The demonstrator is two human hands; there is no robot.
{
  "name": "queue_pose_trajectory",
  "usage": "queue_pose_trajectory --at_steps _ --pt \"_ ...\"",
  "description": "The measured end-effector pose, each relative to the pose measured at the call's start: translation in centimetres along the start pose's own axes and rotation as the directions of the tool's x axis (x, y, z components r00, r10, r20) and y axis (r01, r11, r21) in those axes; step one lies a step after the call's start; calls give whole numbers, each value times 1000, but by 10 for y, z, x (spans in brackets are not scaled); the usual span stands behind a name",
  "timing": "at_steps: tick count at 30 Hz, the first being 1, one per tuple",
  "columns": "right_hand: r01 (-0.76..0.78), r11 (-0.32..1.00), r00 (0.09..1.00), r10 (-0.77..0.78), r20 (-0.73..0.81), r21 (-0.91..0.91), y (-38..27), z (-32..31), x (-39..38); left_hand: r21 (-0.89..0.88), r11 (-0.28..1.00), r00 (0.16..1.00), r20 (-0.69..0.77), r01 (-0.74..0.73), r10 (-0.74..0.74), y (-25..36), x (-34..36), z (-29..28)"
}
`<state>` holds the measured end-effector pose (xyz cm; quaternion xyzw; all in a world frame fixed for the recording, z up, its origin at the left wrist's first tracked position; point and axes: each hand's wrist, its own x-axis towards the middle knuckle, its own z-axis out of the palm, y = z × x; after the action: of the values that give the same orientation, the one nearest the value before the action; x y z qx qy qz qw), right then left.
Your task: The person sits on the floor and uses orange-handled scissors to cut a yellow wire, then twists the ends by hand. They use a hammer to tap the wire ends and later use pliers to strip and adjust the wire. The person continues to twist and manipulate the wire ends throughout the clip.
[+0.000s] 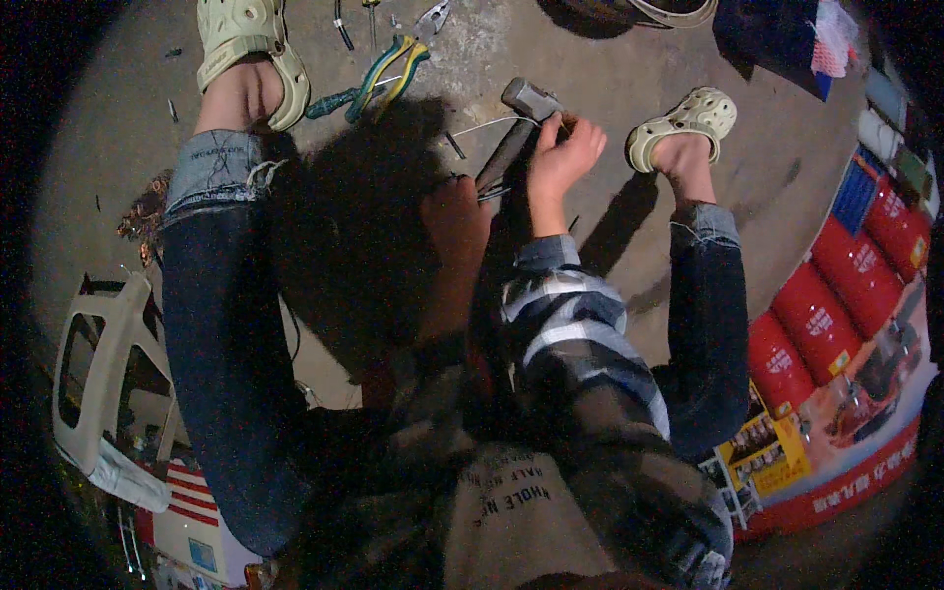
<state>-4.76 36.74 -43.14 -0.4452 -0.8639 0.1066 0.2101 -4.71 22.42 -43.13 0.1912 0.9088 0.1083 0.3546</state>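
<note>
My right hand (565,162) is closed in a pinch on a thin pale wire (492,123), which curves away to the left above the floor. My left hand (457,211) lies in shadow with its fingers curled. What it grips is hard to make out; thin metal lengths (495,194) show beside its fingers. Between my hands is a hammer (531,98), its handle slanting down toward the left hand. A short dark piece (454,146) lies left of the handle. Farther left are yellow-and-green pliers (388,79) and a screwdriver with a dark green handle (332,103).
My clog-shod feet (241,44) flank the work spot. Red drums (811,320) on a printed banner stand at right. A dark blue box (767,39) is at the far right. A pale plastic chair (93,374) and copper-coloured wire scraps (147,216) are at left.
</note>
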Motion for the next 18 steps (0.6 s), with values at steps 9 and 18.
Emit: queue_pose_trajectory --at_steps 9,18 --pt "33 998 999 -31 45 -48 10 2 -4 -16 1000 1000 -7 -18 18 -1 1 3" --pt "58 997 998 -56 36 -58 7 -1 5 -42 998 999 -25 -47 46 -2 -1 -1"
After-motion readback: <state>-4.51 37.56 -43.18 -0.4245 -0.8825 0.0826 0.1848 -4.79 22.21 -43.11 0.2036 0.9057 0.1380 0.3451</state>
